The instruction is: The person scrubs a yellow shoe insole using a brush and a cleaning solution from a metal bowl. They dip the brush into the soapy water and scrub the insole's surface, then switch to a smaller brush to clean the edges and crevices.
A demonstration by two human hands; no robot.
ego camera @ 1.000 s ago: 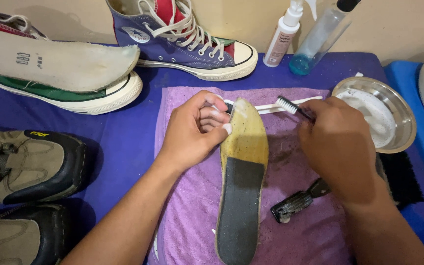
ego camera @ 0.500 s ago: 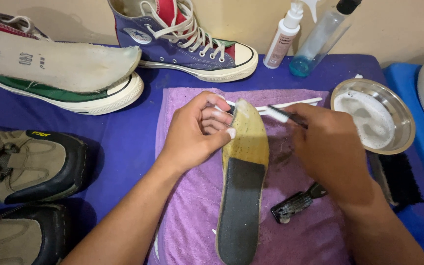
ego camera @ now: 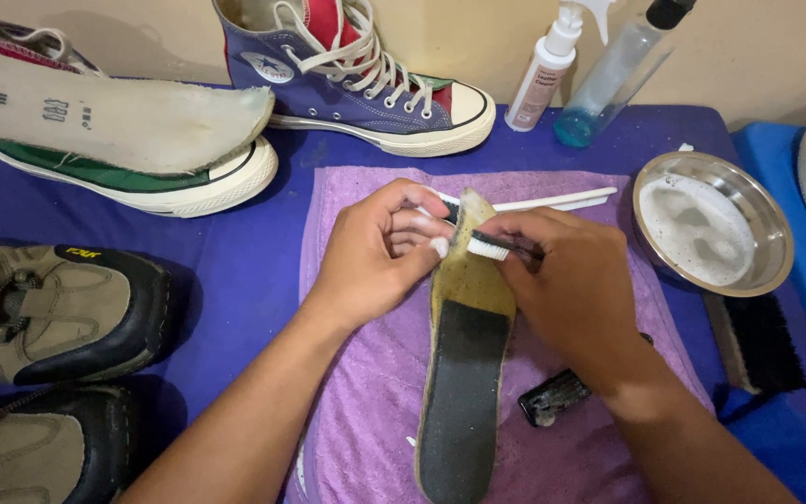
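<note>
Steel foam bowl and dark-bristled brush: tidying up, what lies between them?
Nothing; in the head view the round steel bowl and dark-bristled brush sit almost touching on blue cloth.

Flat foam insole point(ego camera: 466, 373) you hold: yellowed front, black rear.
Terry towel point(ego camera: 366, 392): purple.
Canvas high-top sneaker point(ego camera: 356, 79): blue, red, white laces.
Round metal bowl point(ego camera: 713, 224): silver, white suds.

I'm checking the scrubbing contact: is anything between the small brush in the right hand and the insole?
Nothing visible. The small brush in the right hand lies directly on the insole, which the left hand steadies.
</note>
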